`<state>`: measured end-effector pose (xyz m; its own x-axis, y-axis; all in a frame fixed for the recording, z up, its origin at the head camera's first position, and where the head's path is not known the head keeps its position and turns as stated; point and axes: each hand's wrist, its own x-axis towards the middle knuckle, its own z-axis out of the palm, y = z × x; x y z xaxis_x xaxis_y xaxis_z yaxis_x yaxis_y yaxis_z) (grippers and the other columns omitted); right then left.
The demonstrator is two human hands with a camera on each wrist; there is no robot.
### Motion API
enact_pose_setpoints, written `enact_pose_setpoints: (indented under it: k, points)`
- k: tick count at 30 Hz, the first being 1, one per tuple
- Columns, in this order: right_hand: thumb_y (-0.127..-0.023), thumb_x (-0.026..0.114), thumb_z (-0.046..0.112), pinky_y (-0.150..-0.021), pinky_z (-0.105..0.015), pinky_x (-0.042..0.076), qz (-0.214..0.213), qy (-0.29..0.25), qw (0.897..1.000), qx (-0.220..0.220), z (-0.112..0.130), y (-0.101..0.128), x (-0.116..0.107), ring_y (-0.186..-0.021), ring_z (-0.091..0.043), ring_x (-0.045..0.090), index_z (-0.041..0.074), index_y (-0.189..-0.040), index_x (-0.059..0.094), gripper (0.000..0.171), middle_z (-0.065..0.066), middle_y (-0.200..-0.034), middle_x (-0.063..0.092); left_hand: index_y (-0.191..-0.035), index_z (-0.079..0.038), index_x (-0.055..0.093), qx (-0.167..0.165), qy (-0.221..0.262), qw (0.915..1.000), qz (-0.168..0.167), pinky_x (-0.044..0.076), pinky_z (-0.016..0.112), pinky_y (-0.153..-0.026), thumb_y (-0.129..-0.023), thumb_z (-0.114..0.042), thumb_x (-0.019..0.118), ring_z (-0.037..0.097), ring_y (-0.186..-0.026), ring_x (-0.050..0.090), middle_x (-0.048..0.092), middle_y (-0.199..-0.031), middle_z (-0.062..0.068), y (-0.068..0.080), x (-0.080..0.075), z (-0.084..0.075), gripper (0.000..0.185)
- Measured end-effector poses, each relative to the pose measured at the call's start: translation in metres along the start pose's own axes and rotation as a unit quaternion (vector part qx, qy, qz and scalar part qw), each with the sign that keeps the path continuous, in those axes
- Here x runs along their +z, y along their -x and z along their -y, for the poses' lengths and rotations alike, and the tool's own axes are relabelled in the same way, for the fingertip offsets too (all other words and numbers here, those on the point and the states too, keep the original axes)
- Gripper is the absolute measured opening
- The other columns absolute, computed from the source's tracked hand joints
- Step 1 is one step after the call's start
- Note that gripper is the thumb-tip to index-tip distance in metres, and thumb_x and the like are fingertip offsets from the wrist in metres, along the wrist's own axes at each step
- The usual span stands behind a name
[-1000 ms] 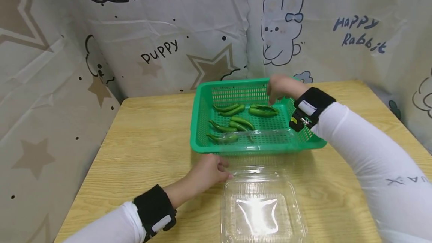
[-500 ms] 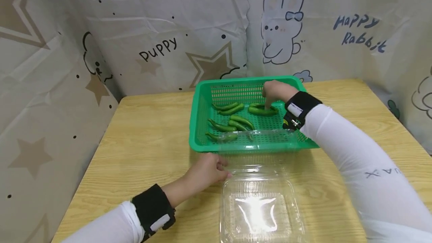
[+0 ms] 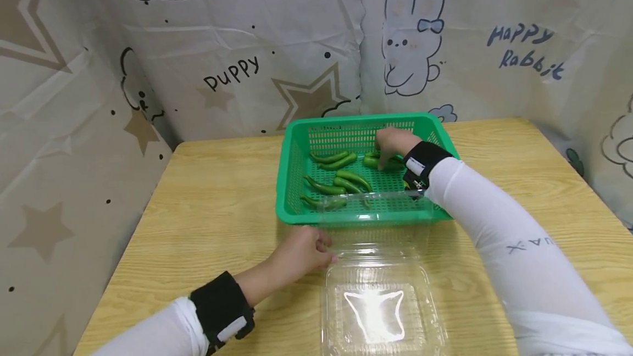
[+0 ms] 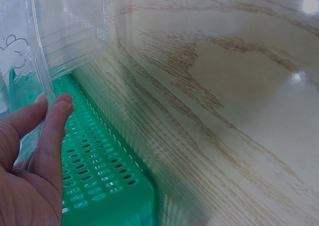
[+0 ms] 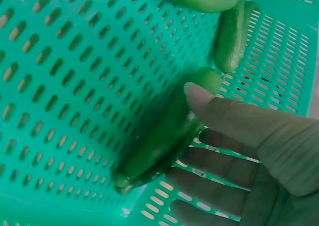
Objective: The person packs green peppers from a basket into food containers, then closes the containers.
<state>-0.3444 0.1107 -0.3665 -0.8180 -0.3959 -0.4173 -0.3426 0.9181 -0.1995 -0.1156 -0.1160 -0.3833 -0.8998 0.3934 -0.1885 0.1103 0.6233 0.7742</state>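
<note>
A green mesh basket (image 3: pixel 284 180) holds several green peppers (image 3: pixel 341 161). My right hand (image 3: pixel 390 143) is down inside it, fingers stretched out. In the right wrist view the thumb tip of that hand (image 5: pixel 249 156) touches one pepper (image 5: pixel 164 131) that lies on the basket floor (image 5: pixel 65 86), with the fingers along its other side. A clear plastic clamshell container (image 3: pixel 378 306) lies open in front of the basket, its lid (image 3: pixel 371 207) standing against the basket's front wall. My left hand (image 3: pixel 301 251) pinches the container's left corner; its fingers (image 4: pixel 55 116) lie along the lid's edge (image 4: pixel 65 31).
The wooden table (image 3: pixel 217 202) stretches bare to the left and right of the basket. Cartoon-printed cloth walls (image 3: pixel 237 70) close in the back and both sides. Two more peppers (image 5: pixel 232 36) lie just beyond my right thumb.
My right hand has dropped from above the basket's far rim down and left onto a pepper. The left hand and container have stayed put.
</note>
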Motion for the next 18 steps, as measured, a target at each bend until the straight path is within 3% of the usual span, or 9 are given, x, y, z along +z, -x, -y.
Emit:
enact_pose_setpoints:
  k: [7,18]
  points:
    - [-0.073,0.081,0.017,-0.064,-0.037,0.047,-0.026,0.002,1.000,-0.008,-0.001,-0.005,0.006,-0.079,-0.024,0.055,0.002,-0.094,0.066,0.030,-0.012,-0.097,0.064,-0.100,0.009,0.067,-0.001,-0.011,0.9999,-0.004,0.044,0.022,-0.049,-0.080,-0.010,0.073,0.006,-0.056,0.052,0.065,-0.070,0.003,-0.001,-0.001,0.001,0.028]
    - [-0.074,0.080,0.014,-0.063,-0.033,0.043,0.022,0.040,0.999,-0.020,-0.003,-0.007,0.014,-0.076,-0.023,0.048,0.005,-0.087,0.056,0.029,-0.007,-0.085,0.055,-0.100,0.007,0.067,0.003,-0.018,0.9998,-0.005,0.048,0.022,-0.053,-0.081,-0.012,0.073,0.007,-0.061,0.055,0.067,-0.077,0.004,-0.001,0.001,0.002,0.028]
